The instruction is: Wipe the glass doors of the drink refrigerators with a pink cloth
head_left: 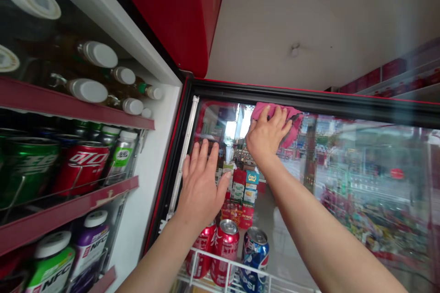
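My right hand (266,137) presses a pink cloth (292,135) flat against the upper part of the glass door (360,165), just under its black top frame. The fingers lie over the cloth, and a dark patch shows beside them. To the left, my left hand (202,183) is open, its fingers stretched upward against or just in front of the glass near the hinge side; whether it touches cannot be made out. Below the hands, red cans (225,252) and a blue Pepsi can (255,256) stand in a white wire rack (228,268) on the door's inner side.
At left, the fridge shelves (68,206) hold bottles with white caps (99,53), a red can (82,165), a green can (30,165) and NFC juice bottles (51,261). A red fridge header (172,9) juts out above. Through the glass appear stacked boxes (245,187).
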Available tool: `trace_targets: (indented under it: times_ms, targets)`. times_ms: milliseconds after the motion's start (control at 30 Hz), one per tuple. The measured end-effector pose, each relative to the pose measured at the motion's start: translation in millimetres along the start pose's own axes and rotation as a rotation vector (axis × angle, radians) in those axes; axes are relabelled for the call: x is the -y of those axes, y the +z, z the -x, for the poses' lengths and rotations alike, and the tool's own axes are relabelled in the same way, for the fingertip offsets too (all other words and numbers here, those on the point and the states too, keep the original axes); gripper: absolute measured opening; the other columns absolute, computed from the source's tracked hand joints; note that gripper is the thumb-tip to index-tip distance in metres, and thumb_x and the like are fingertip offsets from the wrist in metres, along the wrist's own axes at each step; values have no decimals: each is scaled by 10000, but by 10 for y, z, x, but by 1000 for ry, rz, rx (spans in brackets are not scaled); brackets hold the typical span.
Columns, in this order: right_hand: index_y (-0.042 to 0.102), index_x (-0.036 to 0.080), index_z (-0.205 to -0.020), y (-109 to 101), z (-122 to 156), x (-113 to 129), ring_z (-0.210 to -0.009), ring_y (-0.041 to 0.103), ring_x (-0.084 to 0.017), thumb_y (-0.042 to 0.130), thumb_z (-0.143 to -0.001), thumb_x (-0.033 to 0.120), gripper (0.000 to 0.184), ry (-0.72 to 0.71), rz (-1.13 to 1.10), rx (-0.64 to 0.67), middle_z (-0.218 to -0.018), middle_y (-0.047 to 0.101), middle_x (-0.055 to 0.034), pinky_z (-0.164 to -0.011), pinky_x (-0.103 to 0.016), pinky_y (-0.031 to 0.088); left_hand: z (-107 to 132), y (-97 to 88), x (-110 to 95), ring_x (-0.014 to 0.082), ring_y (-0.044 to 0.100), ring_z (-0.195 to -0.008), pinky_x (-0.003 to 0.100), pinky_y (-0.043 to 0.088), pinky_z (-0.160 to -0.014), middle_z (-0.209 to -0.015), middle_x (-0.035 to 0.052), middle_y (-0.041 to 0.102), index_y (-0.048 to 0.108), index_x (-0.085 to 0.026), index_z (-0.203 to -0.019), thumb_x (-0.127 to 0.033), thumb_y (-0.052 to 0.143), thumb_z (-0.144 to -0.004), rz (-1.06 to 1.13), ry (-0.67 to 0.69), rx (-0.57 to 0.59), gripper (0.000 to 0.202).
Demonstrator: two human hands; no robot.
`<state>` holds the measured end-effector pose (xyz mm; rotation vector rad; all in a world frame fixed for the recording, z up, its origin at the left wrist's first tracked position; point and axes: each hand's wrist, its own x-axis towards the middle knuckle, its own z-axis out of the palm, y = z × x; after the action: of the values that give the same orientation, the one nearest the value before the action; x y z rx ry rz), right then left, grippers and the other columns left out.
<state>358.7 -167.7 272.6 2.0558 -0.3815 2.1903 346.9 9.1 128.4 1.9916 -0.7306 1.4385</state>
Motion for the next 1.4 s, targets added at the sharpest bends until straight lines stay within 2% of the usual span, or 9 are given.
trace_targets:
  times_ms: [333, 567, 700, 967, 1167, 1267, 1400]
  targets:
    - [469, 66, -1640, 104, 75, 446, -1622, 306, -442, 477, -1071, 302, 616, -105, -29, 32, -1693, 410, -326, -1286, -729, 228, 30, -150, 231, 402, 189, -1721, 716, 279, -1342, -1844, 188, 235, 288, -176, -1751, -411, 504, -1114, -11, -39, -1, 712]
    - [460, 55, -1644, 174, 83, 866, -1578, 340, -448, 501, -1081, 321, 624, -202, -39, 82, -1644, 458, -322, -1272, -698, 228, 95, -259, 346, 399, 192, -1722, 709, 276, -1343, -1846, 179, 239, 288, -194, -1750, -410, 509, -1109, -22, -56, -19, 712]
    - [464, 43, -1641, 224, 94, 1048, -1554, 359, -449, 471, -1089, 297, 608, -253, -56, 88, -1614, 483, -329, -1254, -691, 241, 153, -339, 424, 385, 172, -1728, 702, 266, -1349, -1849, 184, 225, 251, -194, -1761, -391, 520, -1102, -38, -65, -14, 738]
    - [462, 47, -1652, 241, 50, 1329, -1515, 388, -451, 439, -1070, 210, 605, -382, -103, 179, -1605, 502, -316, -1223, -661, 256, 202, -454, 507, 379, 163, -1730, 706, 249, -1356, -1843, 198, 234, 305, -176, -1743, -383, 530, -1096, -70, -100, 21, 715]
    - [484, 93, -1644, 282, 39, 1307, -1488, 381, -429, 429, -1079, 226, 583, -432, -92, 151, -1578, 525, -274, -1207, -630, 248, 239, -483, 520, 377, 157, -1730, 702, 254, -1358, -1845, 191, 228, 303, -177, -1745, -378, 519, -1101, -74, -113, 38, 709]
    - [526, 110, -1617, 283, -10, 1200, -1449, 392, -419, 431, -1083, 227, 555, -539, -104, 177, -1534, 542, -269, -1167, -599, 289, 248, -496, 539, 387, 159, -1729, 715, 254, -1353, -1846, 197, 216, 289, -167, -1750, -374, 514, -1101, -72, -120, 50, 717]
    - [568, 121, -1582, 207, -106, 1019, -1369, 443, -401, 402, -1064, 151, 545, -731, -67, 226, -1444, 595, -247, -1131, -578, 329, 244, -518, 548, 397, 158, -1727, 728, 247, -1350, -1848, 196, 208, 286, -153, -1748, -379, 508, -1102, -68, -126, 52, 719]
